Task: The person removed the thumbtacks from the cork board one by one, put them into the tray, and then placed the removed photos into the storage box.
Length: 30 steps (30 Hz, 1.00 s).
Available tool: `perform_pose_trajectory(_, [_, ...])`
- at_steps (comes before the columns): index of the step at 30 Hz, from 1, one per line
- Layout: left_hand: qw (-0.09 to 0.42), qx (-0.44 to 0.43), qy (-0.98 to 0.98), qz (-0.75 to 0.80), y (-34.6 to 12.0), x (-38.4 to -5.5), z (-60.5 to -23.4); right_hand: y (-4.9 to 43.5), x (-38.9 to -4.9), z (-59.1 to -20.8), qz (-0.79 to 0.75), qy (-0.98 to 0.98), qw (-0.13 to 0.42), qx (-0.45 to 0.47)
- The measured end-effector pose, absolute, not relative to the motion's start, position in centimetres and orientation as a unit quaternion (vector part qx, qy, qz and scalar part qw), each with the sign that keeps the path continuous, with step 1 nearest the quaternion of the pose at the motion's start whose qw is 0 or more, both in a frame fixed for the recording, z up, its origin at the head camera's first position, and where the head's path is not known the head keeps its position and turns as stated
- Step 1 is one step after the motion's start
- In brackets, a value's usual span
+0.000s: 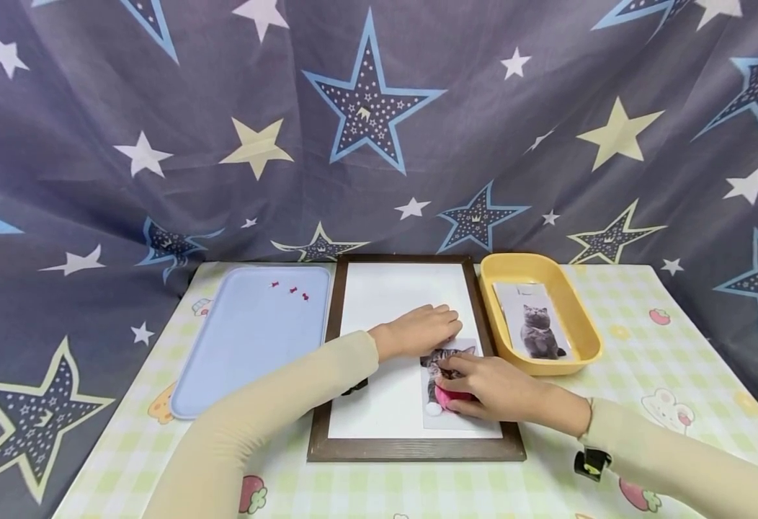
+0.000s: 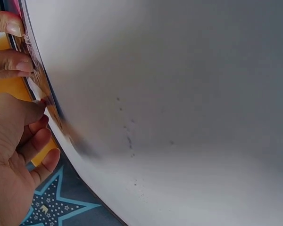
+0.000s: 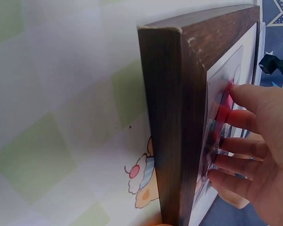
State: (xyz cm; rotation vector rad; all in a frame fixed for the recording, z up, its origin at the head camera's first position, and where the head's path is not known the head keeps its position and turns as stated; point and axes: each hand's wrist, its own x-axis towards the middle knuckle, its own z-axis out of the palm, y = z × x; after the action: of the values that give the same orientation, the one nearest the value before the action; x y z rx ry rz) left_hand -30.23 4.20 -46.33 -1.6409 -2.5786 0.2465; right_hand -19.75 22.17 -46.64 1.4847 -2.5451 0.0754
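A white board (image 1: 379, 404) in a dark brown frame (image 1: 418, 450) lies on the table. On its right half is a photo of a tabby cat with something pink (image 1: 435, 389). My right hand (image 1: 496, 389) rests spread, fairly straight fingers on the photo, holding it against the board. Just above, at the photo's top edge, my left hand (image 1: 421, 331) pinches a small red push pin (image 2: 42, 101) between thumb and finger. Most of that pin is hidden by the thumb, and whether its point has entered the board cannot be seen.
Left of the frame lies a pale blue tray (image 1: 262, 331) with three red push pins (image 1: 293, 290) near its far edge. A yellow basin (image 1: 589, 346) on the right holds a grey cat photo (image 1: 537, 331). A star-patterned curtain (image 1: 366, 202) hangs behind the table.
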Motion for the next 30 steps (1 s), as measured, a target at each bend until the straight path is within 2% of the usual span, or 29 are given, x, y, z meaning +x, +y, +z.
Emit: perform_pose_trajectory(30, [0.034,-0.533,-0.841,0.081,4.16,-29.61,-45.30,22.10,-19.57,-46.28,0.024,-0.864,0.088,0.496])
